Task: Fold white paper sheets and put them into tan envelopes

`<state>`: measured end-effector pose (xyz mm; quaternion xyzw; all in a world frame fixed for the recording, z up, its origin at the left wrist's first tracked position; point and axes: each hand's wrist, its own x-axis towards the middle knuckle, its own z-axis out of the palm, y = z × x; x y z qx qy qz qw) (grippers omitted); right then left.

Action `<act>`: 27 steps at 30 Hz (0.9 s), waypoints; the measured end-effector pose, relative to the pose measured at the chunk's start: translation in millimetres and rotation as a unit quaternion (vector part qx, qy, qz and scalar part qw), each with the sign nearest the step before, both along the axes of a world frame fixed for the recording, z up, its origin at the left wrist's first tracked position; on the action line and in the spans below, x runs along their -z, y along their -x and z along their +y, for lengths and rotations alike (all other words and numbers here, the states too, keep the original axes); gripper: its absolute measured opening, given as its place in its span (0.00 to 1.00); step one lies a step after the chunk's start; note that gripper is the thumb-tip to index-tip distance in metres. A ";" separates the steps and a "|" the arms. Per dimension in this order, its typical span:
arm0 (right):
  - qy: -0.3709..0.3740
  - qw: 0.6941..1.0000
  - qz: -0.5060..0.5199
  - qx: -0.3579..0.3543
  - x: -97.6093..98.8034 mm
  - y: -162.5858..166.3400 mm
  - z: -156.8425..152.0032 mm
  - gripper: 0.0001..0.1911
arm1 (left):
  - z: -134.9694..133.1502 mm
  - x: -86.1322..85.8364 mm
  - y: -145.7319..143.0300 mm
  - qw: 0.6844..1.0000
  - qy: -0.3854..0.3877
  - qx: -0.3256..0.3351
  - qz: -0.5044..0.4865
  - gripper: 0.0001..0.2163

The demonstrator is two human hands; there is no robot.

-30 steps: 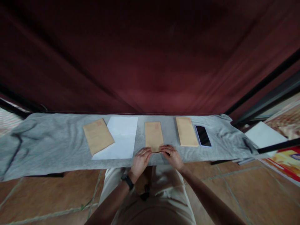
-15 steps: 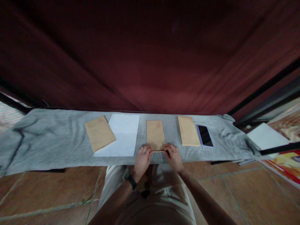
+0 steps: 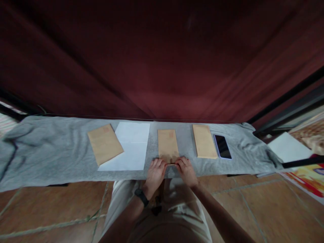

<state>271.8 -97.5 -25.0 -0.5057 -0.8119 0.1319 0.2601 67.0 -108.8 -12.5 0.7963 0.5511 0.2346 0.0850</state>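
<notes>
A brown paper envelope (image 3: pixel 167 145) lies upright in front of me on the grey cloth, a faint stamp-like mark near its top right. At its near end, my left hand (image 3: pixel 156 171) pinches the left corner, a dark watch on that wrist. My right hand (image 3: pixel 186 169) pinches the right corner of the same edge. Between the fingertips the edge looks folded or raised. The thumbs are partly hidden beneath the hands.
To the left, another brown envelope (image 3: pixel 105 144) overlaps white paper sheets (image 3: pixel 134 145). A stack of brown envelopes (image 3: pixel 204 141) and a phone (image 3: pixel 222 146) lie to the right. Grey cloth (image 3: pixel 63 148) covers the narrow table; a dark red curtain (image 3: pixel 162 67) hangs behind it.
Both hands have come slightly closer together along the envelope's near edge. The view has shifted a little; the other things lie as before.
</notes>
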 end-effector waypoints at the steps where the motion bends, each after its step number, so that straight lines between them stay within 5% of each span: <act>1: 0.002 1.000 -0.007 0.004 -1.0 1.2 1.0 0.09 | 0.9 -0.1 -1.8 1.000 0.002 -0.009 0.002 0.11; 13: -0.021 0.998 -0.009 0.058 1.9 11.1 -1.1 0.14 | 8.0 3.9 -3.4 0.998 0.001 -0.050 -0.031 0.07; 17: -0.055 0.998 -0.025 -0.014 2.7 26.4 -18.3 0.19 | 8.6 3.8 -4.2 0.997 -0.003 -0.062 -0.043 0.06; 27: -0.043 0.993 -0.108 -0.010 2.7 30.6 -36.2 0.26 | -22.9 12.6 -10.4 0.997 -0.034 0.019 0.070 0.23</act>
